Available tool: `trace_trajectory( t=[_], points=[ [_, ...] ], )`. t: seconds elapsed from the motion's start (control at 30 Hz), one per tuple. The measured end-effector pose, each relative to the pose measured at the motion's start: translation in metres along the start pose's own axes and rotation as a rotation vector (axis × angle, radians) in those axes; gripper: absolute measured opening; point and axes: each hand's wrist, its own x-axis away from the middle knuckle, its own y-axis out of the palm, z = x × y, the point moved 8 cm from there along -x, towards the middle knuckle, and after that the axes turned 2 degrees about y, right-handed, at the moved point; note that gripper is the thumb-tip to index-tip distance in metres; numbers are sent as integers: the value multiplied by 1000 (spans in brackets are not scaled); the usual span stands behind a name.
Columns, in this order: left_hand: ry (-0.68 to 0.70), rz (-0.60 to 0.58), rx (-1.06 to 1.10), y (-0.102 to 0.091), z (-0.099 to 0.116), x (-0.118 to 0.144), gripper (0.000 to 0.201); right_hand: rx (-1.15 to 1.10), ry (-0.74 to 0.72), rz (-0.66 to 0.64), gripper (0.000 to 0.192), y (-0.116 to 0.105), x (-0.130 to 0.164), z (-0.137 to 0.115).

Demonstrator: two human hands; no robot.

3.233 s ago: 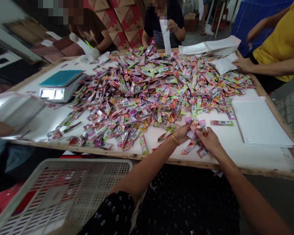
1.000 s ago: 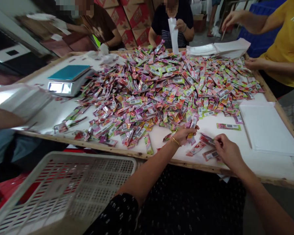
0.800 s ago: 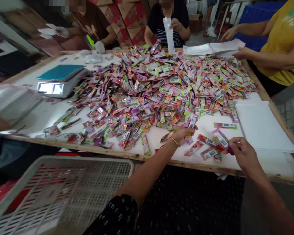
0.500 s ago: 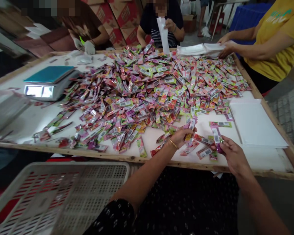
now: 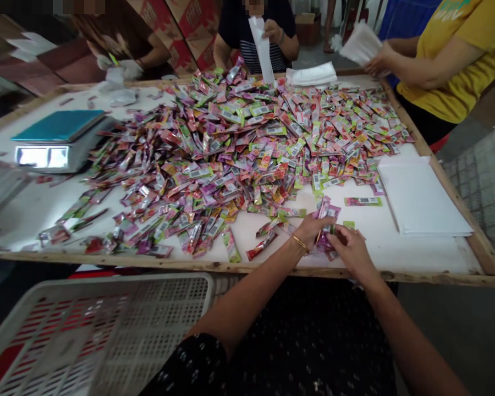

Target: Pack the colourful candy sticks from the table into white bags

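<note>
While a small bundle of sachets (image 5: pixel 326 212) is held upright in the left hand (image 5: pixel 313 230), fingers closed around its lower end, the right hand (image 5: pixel 348 248) is brought in against it from the right, fingertips (image 5: pixel 332 236) pinched on the bundle's base; the two hands are thus together, both clamped on the same few packets

Item, gathered so far: only the handful in the grip, fanned slightly above the left thumb. A couple of loose packets are seen lying flat just under and beyond the hands, one green-edged sachet (image 5: pixel 363 201) a little past the right hand

Item, outstanding: a very large heap of sachets (image 5: pixel 247 143), spread ahead of both hands and stretching far to the left. By this showing the gathering is judged barely begun, nearly all stock being unsorted

Item: a stack of white bags (image 5: pixel 421 198), flat, well to the right of the right hand, untouched

Item: a weighing scale (image 5: pixel 58 140) with teal platform, far to the left of the left hand, nothing on it

Item: a white perforated crate (image 5: pixel 107 330), below and left of the left forearm, nearer than the wooden table edge (image 5: pixel 437 278); no filled bags are seen in it

Item: other persons at the far and right sides, one in a yellow shirt (image 5: pixel 457 60) handling white bags; a further white bag (image 5: pixel 263 47) is held up beyond the heap
</note>
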Motion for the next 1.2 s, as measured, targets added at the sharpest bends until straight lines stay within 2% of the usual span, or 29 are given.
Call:
trace_trajectory(
  t=[0.13, 0.2, 0.3, 0.4, 0.5, 0.57, 0.63, 0.7, 0.77, 0.83, 0.87, 0.93, 1.03, 1.1, 1.13, 1.2],
  points=[
    [73, 77, -53, -26, 40, 8, 25, 303, -190, -32, 34, -43, 1, -9],
    [121, 67, -212, -39, 59, 15, 19, 538, -332, -139, 35, -50, 7, -10],
    [167, 18, -621, -44, 64, 27, 12, 860, -490, -377, 45, -32, 19, -1],
    [256, -67, -979, -30, 50, 36, 16, 1043, -528, -464, 49, -11, 18, 6],
    [330, -63, -1246, -23, 30, 40, 27, 1109, -517, -482, 40, -1, 10, 8],
    [301, -45, -1412, -27, 16, 42, 32, 1092, -508, -487, 32, -3, 7, 10],
    [269, -50, -1523, -32, 8, 43, 27, 1042, -512, -463, 27, -9, 6, 9],
    [251, -53, -1570, -36, 12, 44, 21, 989, -530, -422, 23, -18, 6, 6],
    [240, -27, -1569, -35, 26, 42, 18, 937, -561, -382, 20, -27, 6, 0],
    [276, -7, -1566, -25, 43, 36, 20, 893, -592, -349, 17, -36, 6, -6],
    [331, -29, -1576, -14, 50, 32, 22, 884, -589, -335, 16, -40, 6, -7],
    [501, -164, -1619, 16, 52, 23, 23, 924, -525, -319, 12, -45, 4, -3],
    [695, -439, -1706, 56, 26, 12, 25, 1082, -327, -271, 20, -46, 2, 15],
    [684, -488, -1758, 61, 7, 3, 28, 1134, -203, -189, 32, -48, 1, 24],
    [653, -465, -1773, 58, 2, -1, 30, 1128, -149, -151, 34, -48, 1, 28],
    [564, -338, -1757, 44, 1, -5, 33, 1102, -71, -119, 31, -49, -4, 33]
  ],
)
